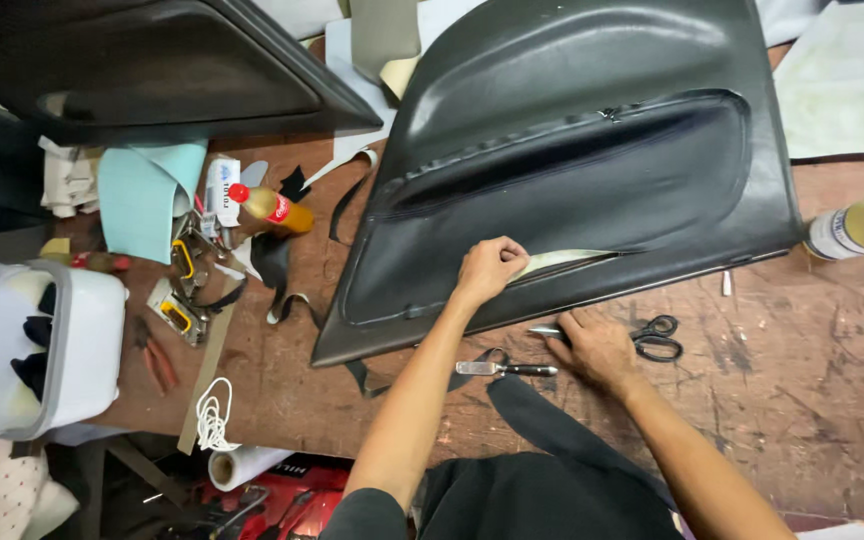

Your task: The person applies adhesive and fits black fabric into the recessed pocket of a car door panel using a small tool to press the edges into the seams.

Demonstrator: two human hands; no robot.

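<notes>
Two hands — left (490, 268) pinching the black panel (592, 150) cover, right (597, 345) flat beside scissors (657, 337) — knife (505, 369) between.

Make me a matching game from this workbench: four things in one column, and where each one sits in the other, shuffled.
Things:
1. scissors
2. small bottle with red cap
3. coil of white cord
4. left hand

Places:
A. near the bench's front edge, beside the roll of white film
B. on the dark door panel, at the peeled-up covering
C. on the bare wood just right of the right hand
D. lying left of the panel, among scraps and staplers

Pairs: 1-C, 2-D, 3-A, 4-B
</notes>
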